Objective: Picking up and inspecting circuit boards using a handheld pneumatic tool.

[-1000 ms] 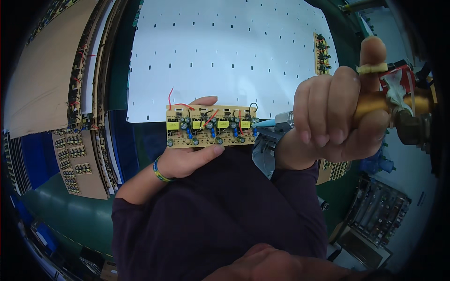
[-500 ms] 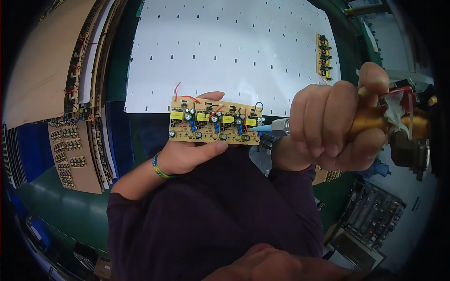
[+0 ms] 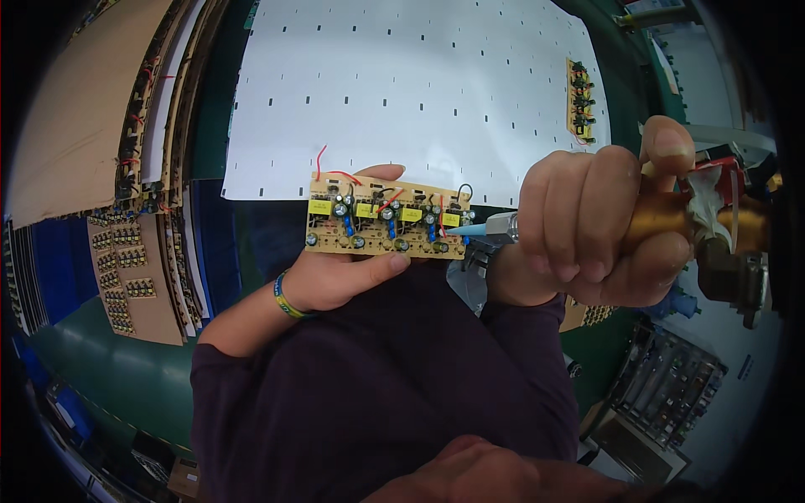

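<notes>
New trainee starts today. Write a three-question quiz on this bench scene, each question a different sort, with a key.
1. True or false: the left hand holds the circuit board off the white sheet.
2. The right hand grips: A) scissors B) a brass-coloured tool C) a cup.
3. Fill in: the tool's pale blue tip points at the board's ____ end.

Key: 1 true; 2 B; 3 right.
</notes>
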{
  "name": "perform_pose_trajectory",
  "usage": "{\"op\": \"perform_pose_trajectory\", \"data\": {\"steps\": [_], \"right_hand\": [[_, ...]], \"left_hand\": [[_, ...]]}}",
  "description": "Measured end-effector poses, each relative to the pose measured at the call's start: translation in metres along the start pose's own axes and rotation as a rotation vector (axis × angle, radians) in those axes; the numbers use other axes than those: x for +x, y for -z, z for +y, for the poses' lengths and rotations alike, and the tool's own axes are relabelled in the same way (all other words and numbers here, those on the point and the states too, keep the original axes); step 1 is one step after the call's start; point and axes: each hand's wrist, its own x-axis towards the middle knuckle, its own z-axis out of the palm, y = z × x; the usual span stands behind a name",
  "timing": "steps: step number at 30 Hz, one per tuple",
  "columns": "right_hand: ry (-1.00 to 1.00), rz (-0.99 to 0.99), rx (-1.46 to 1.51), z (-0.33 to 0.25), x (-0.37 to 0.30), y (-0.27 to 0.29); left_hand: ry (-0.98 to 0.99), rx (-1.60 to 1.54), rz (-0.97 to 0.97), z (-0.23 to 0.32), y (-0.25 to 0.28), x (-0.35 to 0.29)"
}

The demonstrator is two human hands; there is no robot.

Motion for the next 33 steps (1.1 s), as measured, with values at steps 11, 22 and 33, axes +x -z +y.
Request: {"op": "perform_pose_trajectory", "data": {"steps": [11, 22, 33], "right_hand": [[0.031, -0.015, 0.031, -0.002, 0.003, 0.009], [-0.025, 0.044, -0.057, 0.0, -0.004, 0.008], [-0.006, 0.017, -0.025, 0.001, -0.007, 0.011]], "left_hand": [[-0.011, 0.161, -0.067, -0.003, 0.004, -0.005], [0.011, 0.107, -0.051, -0.007, 0.003, -0.006], [-0.019, 0.139, -0.07, -0.008, 0.004, -0.007]]}}
